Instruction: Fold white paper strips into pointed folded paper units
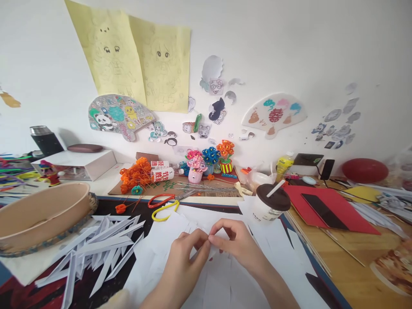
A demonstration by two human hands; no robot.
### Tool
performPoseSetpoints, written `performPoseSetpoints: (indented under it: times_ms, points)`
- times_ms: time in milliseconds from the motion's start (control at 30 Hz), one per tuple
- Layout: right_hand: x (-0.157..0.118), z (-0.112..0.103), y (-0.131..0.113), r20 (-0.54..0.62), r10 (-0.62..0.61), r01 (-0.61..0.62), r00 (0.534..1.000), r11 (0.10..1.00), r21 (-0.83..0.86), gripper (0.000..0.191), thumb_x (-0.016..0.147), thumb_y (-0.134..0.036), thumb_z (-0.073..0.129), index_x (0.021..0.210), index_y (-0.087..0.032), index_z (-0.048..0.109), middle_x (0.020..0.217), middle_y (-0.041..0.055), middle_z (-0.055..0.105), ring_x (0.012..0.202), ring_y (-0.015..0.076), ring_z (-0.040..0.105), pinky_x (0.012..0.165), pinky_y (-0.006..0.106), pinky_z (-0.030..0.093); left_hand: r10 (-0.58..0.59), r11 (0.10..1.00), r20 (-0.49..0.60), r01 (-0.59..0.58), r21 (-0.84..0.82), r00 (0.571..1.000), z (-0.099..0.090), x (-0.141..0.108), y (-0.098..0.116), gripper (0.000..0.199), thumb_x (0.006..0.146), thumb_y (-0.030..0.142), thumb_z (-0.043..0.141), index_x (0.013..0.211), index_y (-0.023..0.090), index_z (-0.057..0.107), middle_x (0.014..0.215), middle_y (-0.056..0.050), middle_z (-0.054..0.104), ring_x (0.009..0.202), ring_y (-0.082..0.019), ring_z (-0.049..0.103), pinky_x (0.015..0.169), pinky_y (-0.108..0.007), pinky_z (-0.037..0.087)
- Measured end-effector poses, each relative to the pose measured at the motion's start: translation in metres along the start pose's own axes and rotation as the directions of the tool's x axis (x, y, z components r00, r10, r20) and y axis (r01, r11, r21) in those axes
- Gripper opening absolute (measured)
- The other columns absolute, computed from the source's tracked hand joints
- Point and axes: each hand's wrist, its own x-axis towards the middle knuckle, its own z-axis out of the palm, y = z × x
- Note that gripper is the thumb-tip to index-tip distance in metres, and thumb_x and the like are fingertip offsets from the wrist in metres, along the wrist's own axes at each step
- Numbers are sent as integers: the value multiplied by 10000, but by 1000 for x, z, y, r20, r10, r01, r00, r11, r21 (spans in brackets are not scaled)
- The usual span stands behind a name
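My left hand point(185, 257) and my right hand point(241, 246) meet at the fingertips above white paper sheets point(219, 285). Thumb and index finger are pinched together on each hand. Whatever lies in the pinch is mostly hidden and blends with the white paper below, so I cannot make it out. Left of my hands, a loose pile of folded white paper strips point(104, 246) rests on a dark mat point(125, 262). Scissors point(177, 198) with one red and one yellow handle lie just beyond the sheets.
A lidded cup point(272, 204) with a straw stands beyond my right hand. A round tan container point(48, 214) sits at left. Orange flowers point(138, 171), flower pots point(195, 174) and thin wires point(207, 187) line the back. Red card point(325, 208) lies at right.
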Motion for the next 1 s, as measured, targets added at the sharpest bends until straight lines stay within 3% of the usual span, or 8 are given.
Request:
performPoseSetpoints:
  times_ms: [167,433,733,1000]
  points:
    - [-1,0,1,-22,10,-11,1000,1000,-7,211,719,-381,751,723,-181,682,651,-4,512,625,144,444,520,237,455,-32,999,9,32,2,999,0,-1,0,259,924,275,459,721,208,607,694,16,695,684,-169,592,677,-271,423]
    - [0,-1,2,0,7,-7,1000,1000,-2,203,719,-369,756,723,-180,682,666,4,542,627,145,458,521,242,457,-84,996,38,85,-20,996,0,1,2,262,922,273,453,726,203,611,714,13,698,699,-173,587,705,-281,410]
    - [0,-1,4,-7,19,-19,1000,1000,0,187,742,-357,725,745,-175,680,760,36,594,685,164,495,536,254,478,-88,996,51,89,-18,995,0,0,-1,256,921,279,446,740,202,608,723,5,695,712,-181,584,723,-289,401]
    - [0,-1,2,-7,3,-3,1000,1000,-16,152,747,-320,706,743,-169,680,726,25,588,665,157,506,531,250,474,-82,997,56,81,13,995,1,0,-1,253,923,284,438,750,204,605,738,10,699,707,-178,581,722,-291,397]
